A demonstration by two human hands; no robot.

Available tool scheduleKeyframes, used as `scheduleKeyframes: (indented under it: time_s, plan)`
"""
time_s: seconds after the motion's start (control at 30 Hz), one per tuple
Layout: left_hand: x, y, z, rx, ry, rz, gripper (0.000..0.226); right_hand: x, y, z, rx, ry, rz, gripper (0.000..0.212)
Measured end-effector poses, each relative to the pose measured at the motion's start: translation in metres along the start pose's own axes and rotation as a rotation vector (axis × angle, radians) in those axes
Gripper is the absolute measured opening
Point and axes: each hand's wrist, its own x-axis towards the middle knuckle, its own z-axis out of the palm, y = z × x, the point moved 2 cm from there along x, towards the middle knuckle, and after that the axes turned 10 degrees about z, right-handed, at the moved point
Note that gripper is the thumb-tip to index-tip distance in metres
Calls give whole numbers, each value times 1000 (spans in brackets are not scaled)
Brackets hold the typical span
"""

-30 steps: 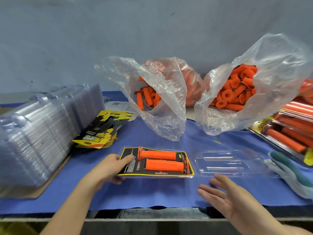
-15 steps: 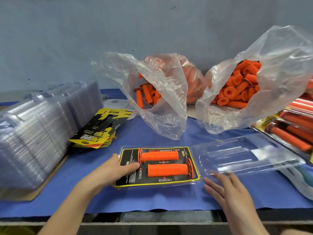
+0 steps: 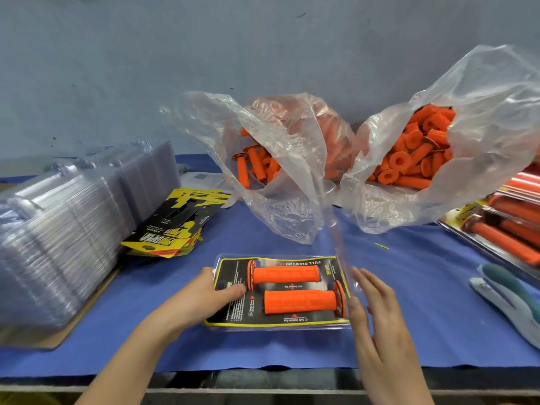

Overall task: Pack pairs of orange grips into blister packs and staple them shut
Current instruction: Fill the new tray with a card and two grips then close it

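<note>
Left hand (image 3: 210, 296) grips clear plastic blister pack (image 3: 292, 319) at 9 o'clock; two orange rubber grips (image 3: 285, 273) inside; right hand (image 3: 377, 314), fingers straight, touches upright clear lid (image 3: 340, 249) at 3 o'clock.

Left hand (image 3: 211, 293) and right hand (image 3: 378, 317) are bare, forearms seemingly likewise.

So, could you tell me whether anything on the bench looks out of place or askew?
Mostly tidy. The pile of yellow-and-black printed cards is fanned unevenly, and a small yellow scrap lies loose on the blue cloth. The clear plastic blister pack has its lid upright, not closed.
</note>
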Motion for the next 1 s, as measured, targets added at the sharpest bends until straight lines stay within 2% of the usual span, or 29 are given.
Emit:
scheduleKeyframes:
  time_s: [0.1, 0.17, 0.27, 0.47, 0.6, 0.7, 0.8, 0.83, 0.9, 1.0]
  plan:
    - [4, -1, 2, -84, 47, -51, 39, 0, -2, -1, -72, 0, -40, 37]
    - [5, 2, 4, -51, 81, -37, 36, -1, -2, 0, -116, 18, -80, 35]
    - [8, 5, 8, 19, 106, 4, 34, -3, 0, 1, -172, 37, -135, 48]
    - [6, 11, 14, -23, 20, 163, 25, -2, 3, 3, -264, 40, -218, 47]
    - [-1, 7, 2, -192, -78, 60, 32, -3, 8, 2, -317, -11, -255, 52]
    - [-3, 4, -9, -427, -91, -31, 36, -2, 12, 2, -355, 4, -281, 42]
    - [-2, 4, -13, -539, -52, -132, 54, -3, 16, 4, -399, 34, -365, 8]
    - [-3, 4, -13, -545, -74, -124, 57, -3, 16, 4, -422, 41, -383, 7]
    - [-4, 3, -10, -464, -116, -50, 49, 0, 21, 5, -489, 58, -432, 20]
    - [-3, 2, 5, -347, -90, 31, 29, 4, 22, 9, -605, 213, -583, 14]
